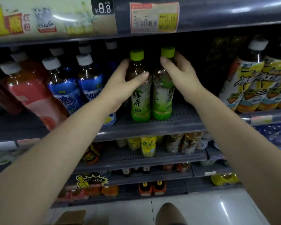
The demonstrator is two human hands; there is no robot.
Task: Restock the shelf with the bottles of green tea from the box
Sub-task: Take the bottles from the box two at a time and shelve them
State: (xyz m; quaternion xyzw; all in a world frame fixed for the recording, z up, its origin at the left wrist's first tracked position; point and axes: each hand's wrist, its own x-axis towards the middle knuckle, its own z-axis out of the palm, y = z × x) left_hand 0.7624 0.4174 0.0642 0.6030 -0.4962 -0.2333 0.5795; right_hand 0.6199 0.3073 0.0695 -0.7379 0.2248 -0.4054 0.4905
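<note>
Two green tea bottles with lime-green caps stand upright side by side on the grey shelf (177, 125). My left hand (120, 85) wraps around the upper body of the left green tea bottle (139, 103). My right hand (178, 70) grips the neck and shoulder of the right green tea bottle (162, 101). Both bottle bases rest on or sit very close to the shelf surface. A corner of the brown cardboard box (71, 217) shows on the floor at the bottom left.
Blue-labelled bottles (63, 90) and a red bottle (28, 93) stand left of the tea. Yellow iced-tea bottles (253, 88) stand at the right, with a dark gap between. Price strips hang above. Lower shelves hold more drinks. My knee (169, 213) is over the tiled floor.
</note>
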